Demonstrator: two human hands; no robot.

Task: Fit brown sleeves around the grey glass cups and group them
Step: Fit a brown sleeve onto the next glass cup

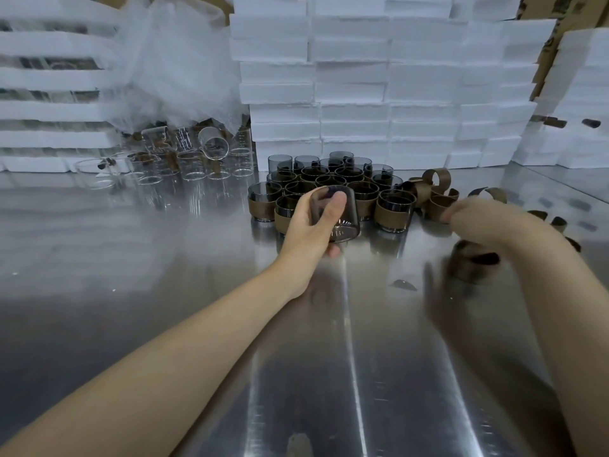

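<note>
Steel tabletop point(164, 324) fills the near view, w/ both your bare forearms over it. Next out, your left hand point(309, 225) grips a bare grey cup point(342, 219), held tilted above the table just in front of the group: thumb laid across the glass wall, a fingertip showing under the base, other fingers hidden behind. It's smooth glass, so prob. slick & breakable, yet light enough for one hand. Hold it round the wall toward the base, as you do, which leaves the rim end free for a sleeve, & don't knock it on its neighbours. Your right hand point(478, 219) is off to the right, near the loose sleeves point(438, 199), but motion-blurred: can't tell if its fingers are spread or closed on anything. A blurred brown sleeve point(471, 267) shows just below that wrist; held or lying on the steel, can't say. Sleeves look like split bands, light & springy I'd guess; take one by its edges, spread it & ease it round the cup. Behind the cup stands the sleeved group point(393, 212), packed touching, w/ a few unsleeved grey cups point(280, 163) in its back row. Further left are clear glasses point(194, 159), then white foam boxes point(379, 94) stacked along the back.
</note>
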